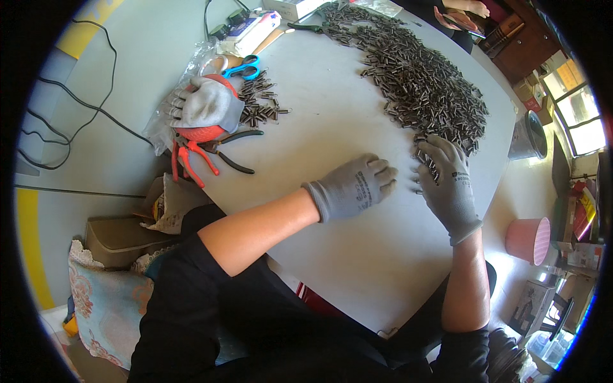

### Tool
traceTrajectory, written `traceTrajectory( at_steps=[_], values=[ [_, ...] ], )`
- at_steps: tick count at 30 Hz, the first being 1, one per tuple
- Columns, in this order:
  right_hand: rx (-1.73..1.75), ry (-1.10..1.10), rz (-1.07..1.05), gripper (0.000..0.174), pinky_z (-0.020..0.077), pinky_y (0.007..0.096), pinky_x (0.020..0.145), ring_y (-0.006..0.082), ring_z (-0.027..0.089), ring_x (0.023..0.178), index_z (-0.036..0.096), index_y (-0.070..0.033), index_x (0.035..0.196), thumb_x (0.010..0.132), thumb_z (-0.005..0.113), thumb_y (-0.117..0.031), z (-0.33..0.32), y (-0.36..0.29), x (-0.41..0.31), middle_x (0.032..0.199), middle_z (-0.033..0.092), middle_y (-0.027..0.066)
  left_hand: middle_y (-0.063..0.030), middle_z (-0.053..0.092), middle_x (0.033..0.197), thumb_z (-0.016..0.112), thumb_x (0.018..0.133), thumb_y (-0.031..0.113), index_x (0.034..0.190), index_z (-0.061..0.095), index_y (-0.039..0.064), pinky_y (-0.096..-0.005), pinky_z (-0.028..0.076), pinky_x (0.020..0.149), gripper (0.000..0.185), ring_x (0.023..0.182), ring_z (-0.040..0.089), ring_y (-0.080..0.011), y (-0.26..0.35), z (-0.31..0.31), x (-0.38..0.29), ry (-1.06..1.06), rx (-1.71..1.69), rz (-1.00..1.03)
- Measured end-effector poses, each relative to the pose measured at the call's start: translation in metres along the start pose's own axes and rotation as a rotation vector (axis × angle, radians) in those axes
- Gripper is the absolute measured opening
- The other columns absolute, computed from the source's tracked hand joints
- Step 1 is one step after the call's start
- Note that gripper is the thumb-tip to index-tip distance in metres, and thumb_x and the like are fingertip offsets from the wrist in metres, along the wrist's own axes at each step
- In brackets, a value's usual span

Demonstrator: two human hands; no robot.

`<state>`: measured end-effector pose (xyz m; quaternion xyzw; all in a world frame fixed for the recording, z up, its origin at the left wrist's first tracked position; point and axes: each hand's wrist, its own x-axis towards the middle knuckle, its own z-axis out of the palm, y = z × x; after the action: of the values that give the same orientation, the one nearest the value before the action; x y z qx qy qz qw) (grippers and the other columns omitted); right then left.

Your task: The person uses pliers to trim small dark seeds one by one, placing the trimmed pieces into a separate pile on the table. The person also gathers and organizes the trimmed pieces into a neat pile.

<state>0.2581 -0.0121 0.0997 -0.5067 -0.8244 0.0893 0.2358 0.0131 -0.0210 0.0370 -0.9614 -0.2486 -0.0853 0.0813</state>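
Note:
A large heap of small dark metal coil springs [426, 72] lies on the grey-white table. My right hand [448, 179], in a grey coated work glove, rests at the heap's near end. Its thumb and fingers are spread around some loose springs [425, 159], and its fingertips touch the pile. A few single springs lie just left of the thumb. My left hand [357, 186], gloved the same way, hovers over or rests on the table left of them. Its fingers are bent, and its palm side is hidden, so whether it holds anything does not show.
At the left are a smaller spring pile [261, 100], a spare glove [208, 103] on a red round object, red-handled pliers [194, 160], dark-handled pliers [234, 148] and blue scissors [243, 68]. Another person's hand [459, 21] holds a phone beyond the table. A pink bin [527, 241] stands right.

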Motion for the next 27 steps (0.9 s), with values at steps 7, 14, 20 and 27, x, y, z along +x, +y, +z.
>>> traceTrajectory(
  at_steps=[7, 14, 20, 27],
  values=[
    [-0.008, 0.002, 0.048, 0.037, 0.0409, 0.0505, 0.117, 0.0401, 0.055, 0.132, 0.071, -0.005, 0.125, 0.089, 0.069, -0.012, -0.001, 0.005, -0.004, 0.138, 0.063, 0.0182, -0.0124, 0.069, 0.13, 0.055, 0.093, 0.014, 0.119, 0.069, 0.006, -0.0433, 0.054, 0.104, 0.03, 0.119, 0.066, -0.0288, -0.045, -0.004, -0.024, -0.065, -0.006, -0.204],
    [-0.029, 0.025, 0.045, 0.034, 0.0425, 0.0487, 0.117, 0.0392, 0.057, 0.133, 0.071, -0.004, 0.126, 0.093, 0.066, -0.013, -0.007, 0.003, -0.001, 0.14, 0.064, 0.0176, -0.0089, 0.069, 0.11, 0.059, 0.087, 0.011, 0.098, 0.069, 0.013, -0.043, 0.054, 0.093, 0.015, 0.104, 0.067, -0.0292, -0.105, -0.012, -0.069, -0.01, 0.184, -0.445],
    [-0.029, -0.048, 0.075, 0.028, 0.0568, 0.0426, 0.095, 0.0333, 0.072, 0.104, 0.071, -0.002, 0.119, 0.095, 0.064, -0.013, -0.023, 0.015, -0.005, 0.117, 0.072, 0.0179, -0.0136, 0.071, 0.118, 0.063, 0.084, 0.01, 0.109, 0.071, 0.008, -0.0459, 0.051, 0.102, 0.026, 0.118, 0.064, -0.0321, -0.114, -0.031, -0.071, -0.135, 0.217, -0.618],
    [0.102, -0.439, 0.365, 0.03, 0.059, 0.0381, 0.066, 0.023, 0.072, 0.069, 0.071, -0.003, 0.121, 0.093, 0.065, -0.013, -0.029, 0.013, -0.021, 0.099, 0.074, 0.0152, -0.0112, 0.07, 0.13, 0.07, 0.086, 0.012, 0.129, 0.068, 0.004, -0.0463, 0.056, 0.095, 0.043, 0.113, 0.068, -0.0324, -0.053, -0.03, -0.033, 0.206, -0.191, -0.396]
  ],
)
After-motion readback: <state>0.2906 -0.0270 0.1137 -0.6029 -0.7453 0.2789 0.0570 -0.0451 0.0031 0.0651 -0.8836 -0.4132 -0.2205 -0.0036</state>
